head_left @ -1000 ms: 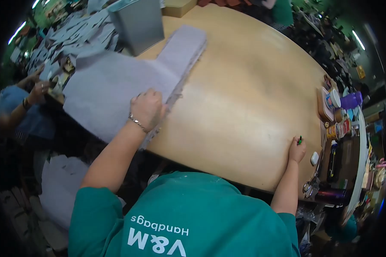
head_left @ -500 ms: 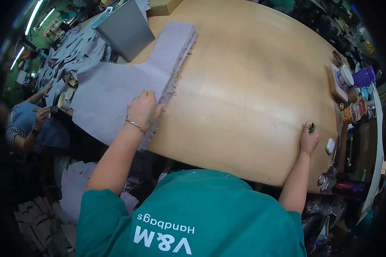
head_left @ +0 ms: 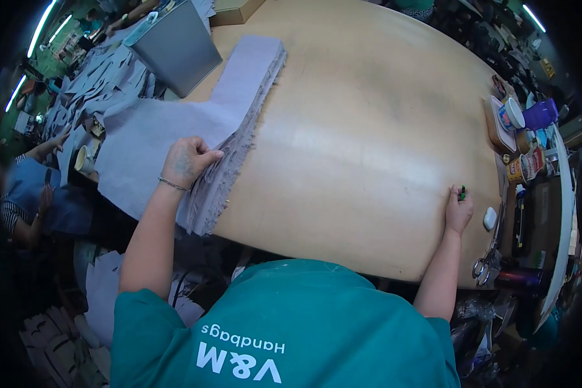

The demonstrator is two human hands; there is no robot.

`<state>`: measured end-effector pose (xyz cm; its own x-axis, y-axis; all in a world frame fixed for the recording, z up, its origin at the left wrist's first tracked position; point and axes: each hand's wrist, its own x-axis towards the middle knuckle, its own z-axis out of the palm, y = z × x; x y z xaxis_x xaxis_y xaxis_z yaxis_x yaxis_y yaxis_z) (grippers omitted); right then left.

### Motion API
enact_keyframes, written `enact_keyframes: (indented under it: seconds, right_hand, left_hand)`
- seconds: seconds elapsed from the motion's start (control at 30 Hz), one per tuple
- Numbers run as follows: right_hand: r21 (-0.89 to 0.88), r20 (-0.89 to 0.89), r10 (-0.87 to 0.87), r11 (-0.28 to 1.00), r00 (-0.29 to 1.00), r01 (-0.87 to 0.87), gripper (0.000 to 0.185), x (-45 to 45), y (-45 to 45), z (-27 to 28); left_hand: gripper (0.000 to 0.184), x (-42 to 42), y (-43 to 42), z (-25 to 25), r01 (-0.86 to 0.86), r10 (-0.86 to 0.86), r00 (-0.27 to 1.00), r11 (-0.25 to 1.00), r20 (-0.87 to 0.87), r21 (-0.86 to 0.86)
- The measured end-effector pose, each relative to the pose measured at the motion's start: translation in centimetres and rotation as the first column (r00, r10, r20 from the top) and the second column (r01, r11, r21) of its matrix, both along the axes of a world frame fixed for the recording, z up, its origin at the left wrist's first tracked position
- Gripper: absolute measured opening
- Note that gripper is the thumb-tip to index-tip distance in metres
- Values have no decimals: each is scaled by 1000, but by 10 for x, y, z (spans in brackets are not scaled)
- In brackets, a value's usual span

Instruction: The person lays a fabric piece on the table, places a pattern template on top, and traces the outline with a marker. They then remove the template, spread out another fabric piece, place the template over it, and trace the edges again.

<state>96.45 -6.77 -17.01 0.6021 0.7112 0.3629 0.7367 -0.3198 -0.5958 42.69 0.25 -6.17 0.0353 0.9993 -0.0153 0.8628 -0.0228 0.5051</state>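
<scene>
A thick stack of pale lilac-grey fabric pieces (head_left: 149, 123) with frayed edges lies on the left part of the table. My left hand (head_left: 191, 160), wearing a chain bracelet, pinches the stack's right edge between thumb and fingers. Upper layers are lifted there, and the layered edges below them show; how many layers it holds I cannot tell. Far to the right, my right hand (head_left: 459, 210) rests on the tabletop, closed around a small green and black pen (head_left: 462, 193). Most of the pen is hidden in the fist.
The wooden table (head_left: 343, 129) spreads between my hands. A grey metal block (head_left: 178, 52) stands behind the stack, near a cardboard box (head_left: 236, 11). Scissors (head_left: 481, 271), a white case (head_left: 490, 218) and several tubs line the right edge. A co-worker's hand (head_left: 47, 196) is at far left.
My left hand has drawn back and left, curling the stack's upper layers up at the edge. The right hand stays on the table with the pen. The co-worker's hands have shifted.
</scene>
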Motion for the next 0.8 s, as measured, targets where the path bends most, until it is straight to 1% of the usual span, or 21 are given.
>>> enact_keyframes:
  seconds: [0.07, 0.17, 0.27, 0.37, 0.4, 0.43, 0.47, 0.53, 0.57, 0.63, 0.67, 0.7, 0.73, 0.77, 0.8]
  right_hand:
    - [19, -19, -1, 1000, 1000, 1, 27, -6, 0, 3]
    - [2, 11, -9, 1000, 1000, 9, 27, 2, 0, 1]
    - [-27, 40, -22, 999, 999, 24, 26, -3, 1, 3]
    - [23, -24, 6, 1000, 1000, -5, 26, 1, 1, -3]
    - [18, -16, 2, 1000, 1000, -2, 26, 2, 1, -4]
    - [12, -8, -2, 1000, 1000, 2, 26, 1, 1, -3]
    - [5, 1, -6, 1000, 1000, 6, 26, 0, 1, -2]
    - [25, -33, 5, 1000, 999, -4, 26, 0, 0, -2]
    - [41, -50, 10, 999, 999, -8, 25, -1, 0, -1]
    - [79, -8, 9, 997, 1000, -9, 24, -2, 1, -5]
    - [95, 16, 9, 995, 1000, -11, 23, -3, 2, -6]
    - [144, -104, 95, 986, 990, -79, 23, -9, 5, -5]
    - [196, -216, 186, 970, 958, -144, 23, -24, 9, -3]
    - [251, -321, 279, 947, 905, -202, 23, -42, 12, 0]
    - [312, -464, 424, 900, 777, -305, 22, -69, 14, 15]
  left_hand:
    - [28, -7, 4, 0, 3, -3, 1000, 1000, 3, -10]
    - [27, -6, 10, 10, -77, 87, 990, 992, 111, -99]
    - [29, -25, 20, 2, -42, 86, 911, 992, 404, -117]
    - [29, -35, 20, 7, -7, 8, 972, 1000, 235, -5]
    - [27, -42, 24, 4, -54, 43, 998, 977, 53, 205]
    - [26, -51, 30, -1, -58, 117, 986, 910, -119, 411]
    - [25, -56, 34, 0, -20, 220, 938, 803, -266, 595]
    - [25, -68, 43, 27, -257, 407, 902, 775, -145, 577]
    - [24, -65, 45, 41, -274, 408, 909, 741, -88, 613]
    - [23, -53, 52, 68, -314, 400, 916, 658, 35, 684]
    - [23, -28, 54, 80, -282, 246, 957, 668, 153, 689]
    - [22, 9, 57, 86, -252, 84, 960, 675, 267, 694]
    - [26, 39, 63, 86, -85, -53, 987, 636, 154, 767]
    - [26, 81, 60, 90, -2, -237, 946, 677, 221, 736]
    - [25, 113, 73, 74, 55, -328, 907, 715, 265, 697]
